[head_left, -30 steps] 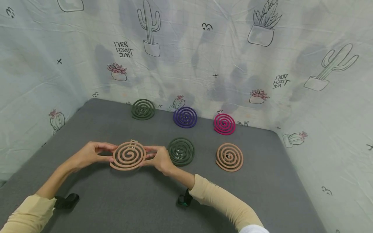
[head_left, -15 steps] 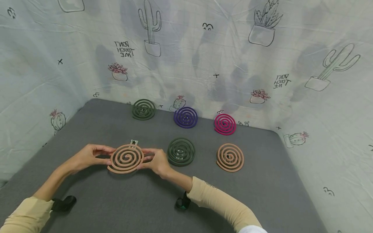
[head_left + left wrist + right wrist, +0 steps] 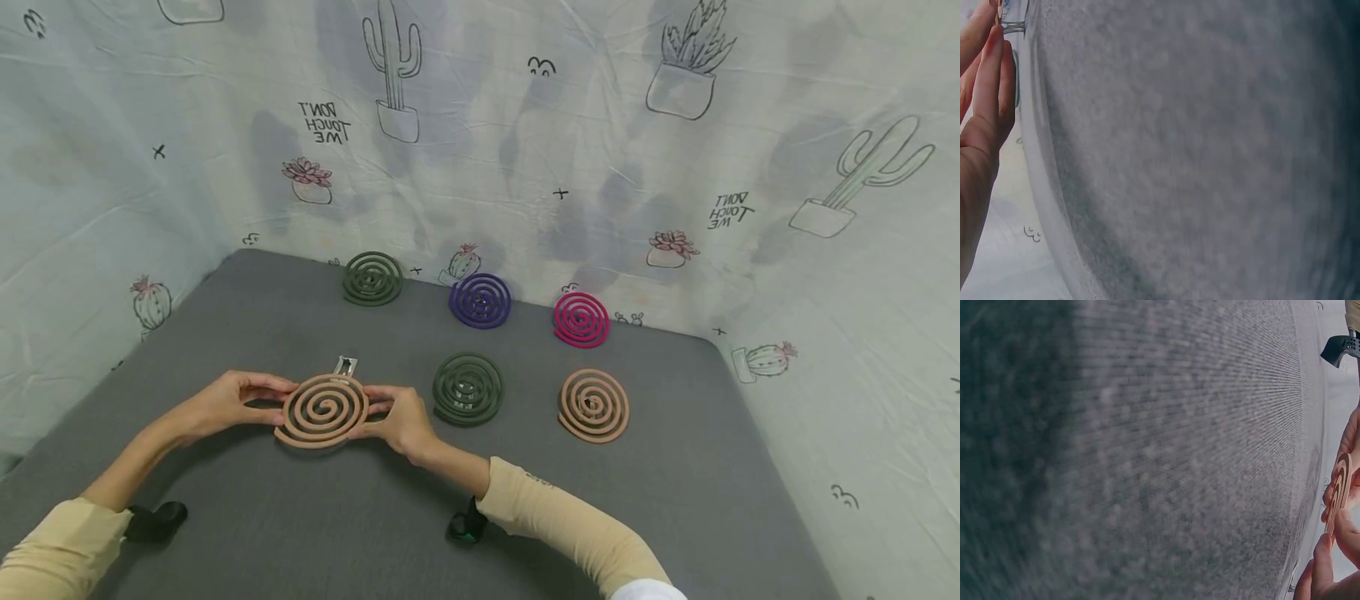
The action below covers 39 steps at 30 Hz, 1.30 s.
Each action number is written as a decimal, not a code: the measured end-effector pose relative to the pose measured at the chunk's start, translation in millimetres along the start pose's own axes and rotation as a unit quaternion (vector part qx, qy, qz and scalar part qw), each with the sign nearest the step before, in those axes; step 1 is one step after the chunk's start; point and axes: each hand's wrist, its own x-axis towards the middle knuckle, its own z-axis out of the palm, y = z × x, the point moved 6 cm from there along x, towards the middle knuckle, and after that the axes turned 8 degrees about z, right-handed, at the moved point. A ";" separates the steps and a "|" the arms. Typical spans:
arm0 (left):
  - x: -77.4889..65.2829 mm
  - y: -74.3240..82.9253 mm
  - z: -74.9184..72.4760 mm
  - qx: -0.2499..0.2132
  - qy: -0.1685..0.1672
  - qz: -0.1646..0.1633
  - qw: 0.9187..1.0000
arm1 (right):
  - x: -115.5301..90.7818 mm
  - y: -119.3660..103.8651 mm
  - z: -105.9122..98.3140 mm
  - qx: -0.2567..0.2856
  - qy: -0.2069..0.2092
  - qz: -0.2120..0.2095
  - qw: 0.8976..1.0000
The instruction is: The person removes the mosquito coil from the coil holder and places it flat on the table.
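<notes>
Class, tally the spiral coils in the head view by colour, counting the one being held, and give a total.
Tan: 2 (held tan coil, resting tan coil)
Green: 2 (back green coil, front green coil)
Purple: 1 (purple coil)
Pink: 1 (pink coil)
Total: 6

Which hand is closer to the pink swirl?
Right. The right hand is in front and to the left of the pink swirl; the left hand is farther left, across the tan swirl that both hands hold.

Matt, smooth tan coil [image 3: 327,407], shiny metal piece [image 3: 351,365], matt cloth-like tabletop [image 3: 315,517], creased cloth backdrop [image 3: 480,150]
</notes>
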 end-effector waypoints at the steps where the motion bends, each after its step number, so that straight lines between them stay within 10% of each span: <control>1: 0.0 -0.1 -0.3 0.000 -0.001 0.002 1.000 | 0.4 0.2 0.5 -0.001 0.000 0.000 1.000; 23: 8.4 -1.3 -4.7 0.035 -0.026 -0.022 0.999 | 4.1 -2.0 3.1 -0.040 0.002 -0.017 0.999; 32: 7.5 -2.5 0.3 -0.021 -0.043 0.002 0.999 | 4.9 0.8 5.9 -0.043 -0.004 -0.011 0.999; 39: 8.6 -1.7 -0.7 0.043 -0.047 -0.014 0.998 | 6.0 1.1 6.2 -0.059 -0.009 -0.015 0.998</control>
